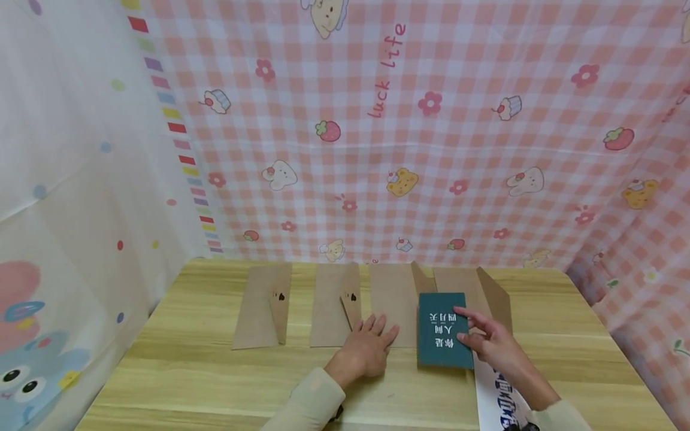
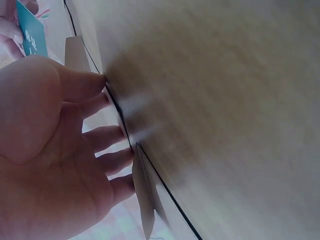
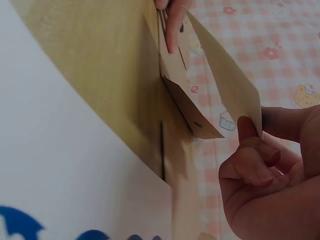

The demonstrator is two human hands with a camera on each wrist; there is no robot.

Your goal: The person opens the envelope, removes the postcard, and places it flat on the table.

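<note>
Head view: pinches a teal card [image 1: 442, 329] by its edge between thumb and fingers of the right hand [image 1: 498, 347], holds it off the table [image 1: 215, 383], partly hiding the fourth envelope [image 1: 454, 280] from the left. Rests the left hand [image 1: 366, 350], fingers spread and fairly straight, nothing gripped, at the near edge of the third envelope [image 1: 392, 293]. Shows two more envelopes [image 1: 254, 311] farther left, a white sheet [image 1: 486, 395] under the right forearm, a checked cloth [image 1: 345, 90] behind.
</note>
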